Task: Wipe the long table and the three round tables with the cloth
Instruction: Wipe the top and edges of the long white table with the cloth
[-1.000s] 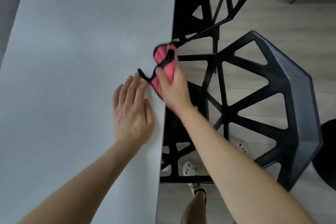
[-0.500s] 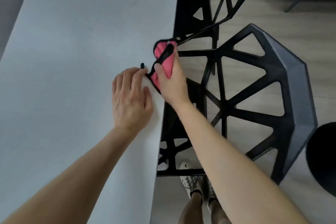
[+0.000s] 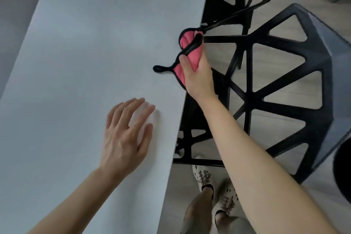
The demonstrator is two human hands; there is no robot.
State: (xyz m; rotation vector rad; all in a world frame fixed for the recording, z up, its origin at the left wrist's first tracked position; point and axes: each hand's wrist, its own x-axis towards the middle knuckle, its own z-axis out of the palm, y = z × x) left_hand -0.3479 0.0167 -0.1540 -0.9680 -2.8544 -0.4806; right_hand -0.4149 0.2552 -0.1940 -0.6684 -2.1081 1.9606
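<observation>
Pink cloth [image 3: 187, 42], bunched in the curled fingers of the right hand [image 3: 197, 76] at the long table [image 3: 95, 43] edge, could snag the black chair [image 3: 284, 66] just beyond the fist; the left hand [image 3: 125, 135] is spread open and empty behind it.

long table [image 3: 85, 62] — white top | pink cloth [image 3: 185, 41] at rt edge — one end on top

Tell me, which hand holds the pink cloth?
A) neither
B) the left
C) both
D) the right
D: the right hand grips the cloth at the table edge, while the left hand is open and apart from it.
</observation>
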